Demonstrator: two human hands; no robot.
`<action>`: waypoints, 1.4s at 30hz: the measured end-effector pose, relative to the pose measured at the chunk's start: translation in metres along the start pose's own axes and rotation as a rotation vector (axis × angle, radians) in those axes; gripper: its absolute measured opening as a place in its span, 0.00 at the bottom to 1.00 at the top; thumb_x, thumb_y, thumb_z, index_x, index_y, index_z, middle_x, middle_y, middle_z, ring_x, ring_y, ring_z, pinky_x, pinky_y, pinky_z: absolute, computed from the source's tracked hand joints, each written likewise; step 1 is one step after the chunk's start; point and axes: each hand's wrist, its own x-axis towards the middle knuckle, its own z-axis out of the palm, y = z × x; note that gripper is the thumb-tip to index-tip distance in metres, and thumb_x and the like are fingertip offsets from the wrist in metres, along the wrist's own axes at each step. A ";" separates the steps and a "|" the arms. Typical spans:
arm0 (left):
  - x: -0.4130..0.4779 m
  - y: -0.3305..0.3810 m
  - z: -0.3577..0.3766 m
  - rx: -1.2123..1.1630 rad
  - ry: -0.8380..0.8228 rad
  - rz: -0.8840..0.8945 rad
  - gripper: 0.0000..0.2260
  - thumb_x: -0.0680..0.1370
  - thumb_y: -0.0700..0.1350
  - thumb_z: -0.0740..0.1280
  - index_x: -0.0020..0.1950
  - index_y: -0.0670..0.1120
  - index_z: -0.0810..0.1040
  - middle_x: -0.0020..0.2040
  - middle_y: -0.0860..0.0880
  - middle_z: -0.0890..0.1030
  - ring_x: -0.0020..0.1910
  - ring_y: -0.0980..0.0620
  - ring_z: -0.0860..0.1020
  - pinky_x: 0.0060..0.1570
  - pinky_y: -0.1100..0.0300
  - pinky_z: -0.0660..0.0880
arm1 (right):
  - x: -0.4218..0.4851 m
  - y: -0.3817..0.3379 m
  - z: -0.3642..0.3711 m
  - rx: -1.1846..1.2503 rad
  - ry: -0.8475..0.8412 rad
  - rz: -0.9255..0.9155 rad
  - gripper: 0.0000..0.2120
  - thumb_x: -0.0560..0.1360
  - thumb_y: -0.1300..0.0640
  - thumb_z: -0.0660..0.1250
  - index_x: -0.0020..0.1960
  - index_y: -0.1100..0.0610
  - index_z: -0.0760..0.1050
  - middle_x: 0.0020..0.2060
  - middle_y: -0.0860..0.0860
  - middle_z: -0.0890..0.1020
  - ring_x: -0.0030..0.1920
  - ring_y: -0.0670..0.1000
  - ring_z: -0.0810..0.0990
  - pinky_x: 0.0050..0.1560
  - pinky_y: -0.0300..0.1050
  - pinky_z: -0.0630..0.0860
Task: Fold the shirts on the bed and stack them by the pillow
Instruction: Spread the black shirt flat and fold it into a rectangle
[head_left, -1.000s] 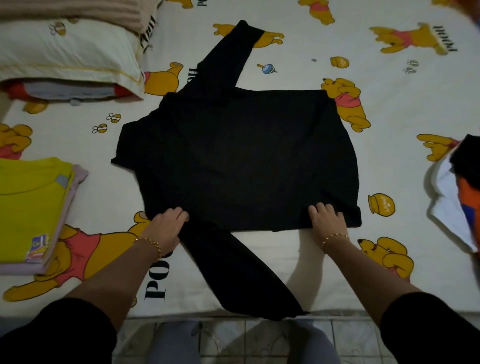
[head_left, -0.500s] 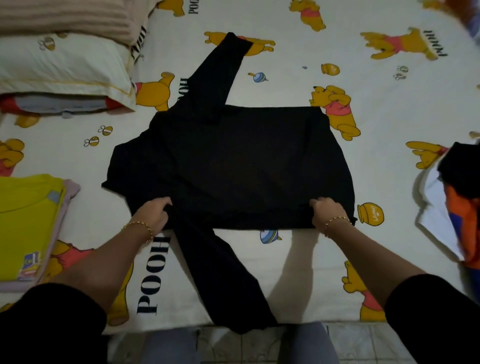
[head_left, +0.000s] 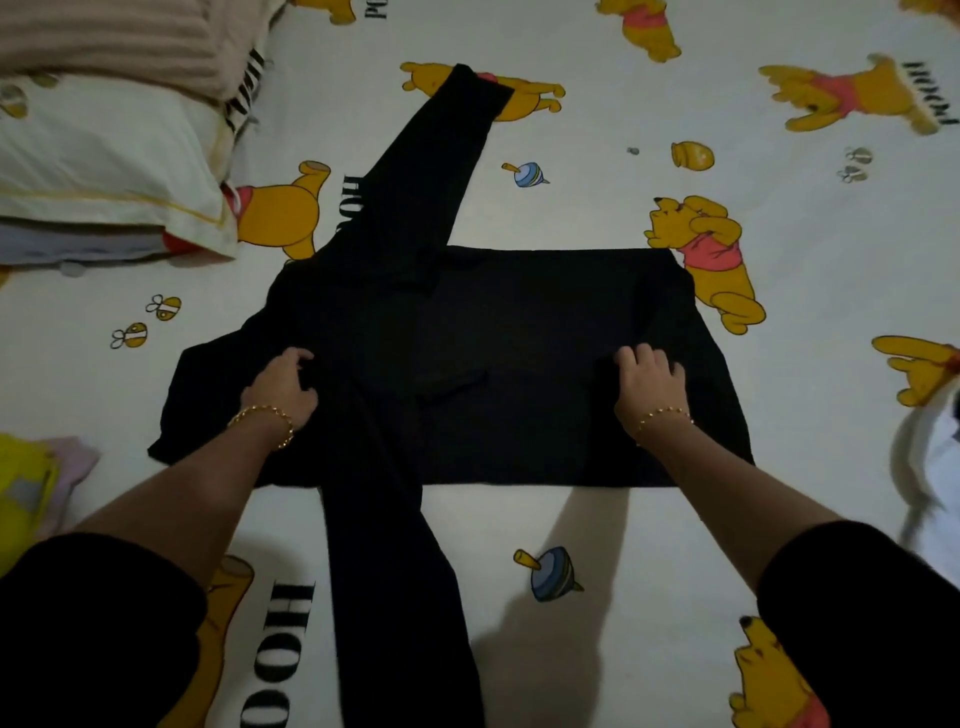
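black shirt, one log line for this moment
left hand: grips black shirt | right hand: grips black shirt | sleeves: unfolded | step: folding on bed

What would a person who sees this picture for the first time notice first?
A black shirt lies spread on the cartoon-bear sheet, mid-bed, one sleeve stretched far, one near. The left hand and the right hand grip its fabric. A pillow lies far left.
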 end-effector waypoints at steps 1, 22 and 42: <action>-0.002 -0.006 0.003 0.022 -0.012 -0.027 0.20 0.74 0.38 0.65 0.66 0.45 0.70 0.63 0.41 0.73 0.60 0.40 0.73 0.61 0.44 0.69 | 0.000 -0.005 0.002 0.024 0.001 -0.013 0.23 0.74 0.59 0.64 0.67 0.55 0.63 0.61 0.55 0.70 0.63 0.57 0.69 0.66 0.56 0.65; -0.022 0.013 -0.015 0.078 0.161 0.305 0.13 0.79 0.41 0.59 0.61 0.46 0.76 0.60 0.45 0.77 0.60 0.45 0.72 0.63 0.48 0.67 | -0.065 -0.181 -0.010 0.447 -0.152 -0.341 0.15 0.77 0.44 0.59 0.52 0.55 0.74 0.50 0.53 0.76 0.54 0.53 0.73 0.54 0.51 0.72; -0.019 0.071 0.008 0.081 -0.058 0.296 0.09 0.81 0.46 0.58 0.55 0.45 0.75 0.48 0.44 0.80 0.48 0.45 0.78 0.52 0.53 0.72 | -0.061 -0.147 -0.037 1.486 -1.121 0.251 0.14 0.73 0.54 0.71 0.54 0.61 0.77 0.47 0.57 0.80 0.42 0.51 0.79 0.39 0.42 0.76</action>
